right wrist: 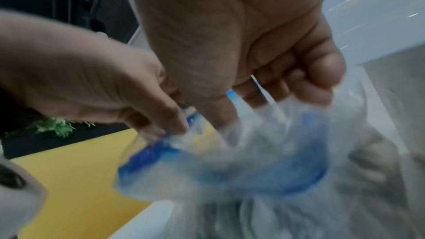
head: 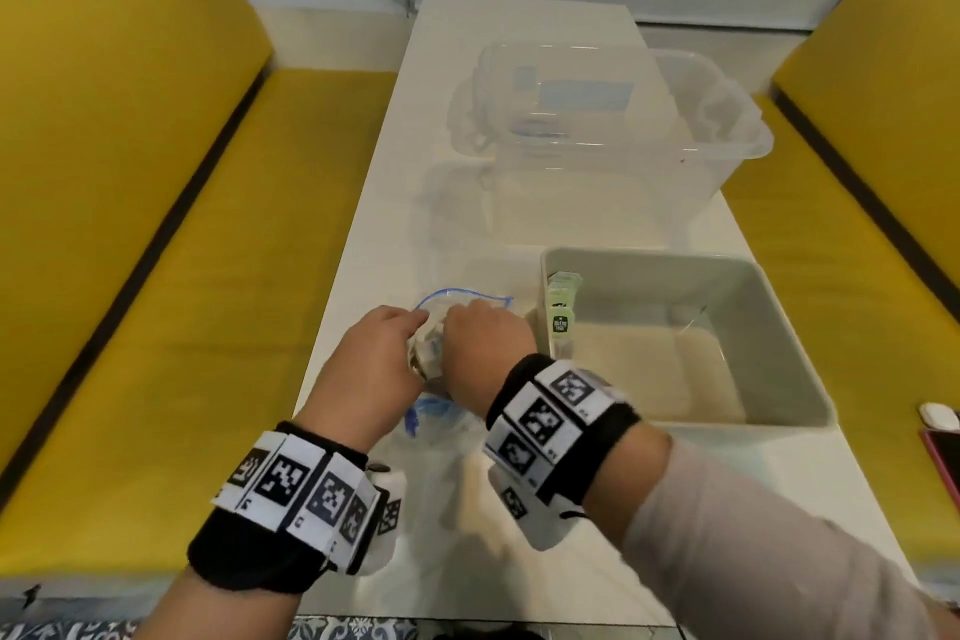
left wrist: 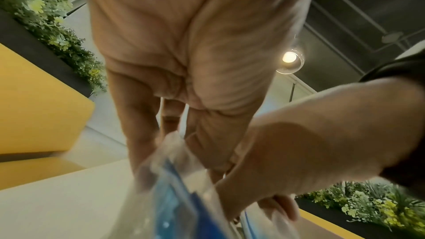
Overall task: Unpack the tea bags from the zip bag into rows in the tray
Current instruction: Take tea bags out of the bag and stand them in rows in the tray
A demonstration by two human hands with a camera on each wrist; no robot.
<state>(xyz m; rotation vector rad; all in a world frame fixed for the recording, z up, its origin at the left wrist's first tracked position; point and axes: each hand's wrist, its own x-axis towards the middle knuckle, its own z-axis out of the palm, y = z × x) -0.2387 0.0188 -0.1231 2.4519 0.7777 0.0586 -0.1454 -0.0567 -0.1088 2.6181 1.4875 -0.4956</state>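
A clear zip bag (head: 429, 354) with a blue zip strip is held above the white table (head: 374, 203), just left of the grey tray (head: 649, 253). My left hand (head: 374, 359) grips the bag's left rim. My right hand (head: 485, 343) pinches the opposite rim, thumb inside and fingers curled on the plastic (right wrist: 253, 161). The mouth of the bag (left wrist: 170, 197) is pulled apart between both hands; its contents are blurred. A few green-tagged tea bags (head: 560, 322) stand in a row along the tray's left wall.
A large clear plastic bin (head: 623, 130) stands behind the tray. Yellow benches (head: 130, 224) flank the table on both sides. A pink-edged flat item (head: 946, 455) and a small white object (head: 937, 416) lie at the right edge.
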